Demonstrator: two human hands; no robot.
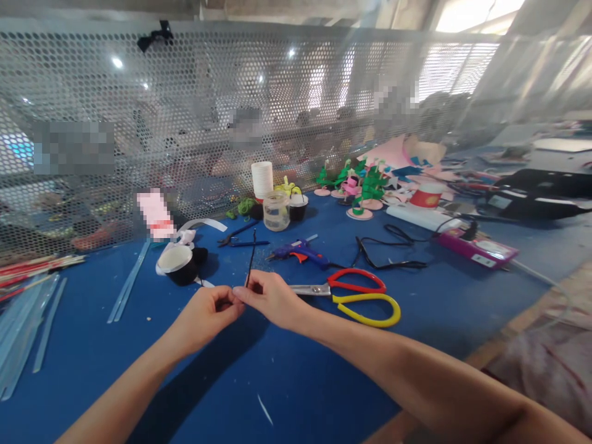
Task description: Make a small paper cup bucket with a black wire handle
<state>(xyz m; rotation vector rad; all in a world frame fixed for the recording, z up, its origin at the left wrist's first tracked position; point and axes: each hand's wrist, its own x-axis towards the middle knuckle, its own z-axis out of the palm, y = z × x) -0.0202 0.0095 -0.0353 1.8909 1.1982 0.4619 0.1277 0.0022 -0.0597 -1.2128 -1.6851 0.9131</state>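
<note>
My right hand is closed in a pinch on a thin black strip, perhaps a pipe cleaner, which points upward. Against it, fingertips touching, my left hand is also pinched shut; whatever lies between its fingers is hidden. Scissors with one red and one yellow handle lie just beyond my right wrist. Past the hands are a blue glue gun and dark-handled pliers. A small black cup with a white rim stands beyond my left hand.
A see-through jar, stacked white paper cups and green craft plants stand near the perforated metal screen. Glue sticks lie at left. A purple power strip and black cable are at right.
</note>
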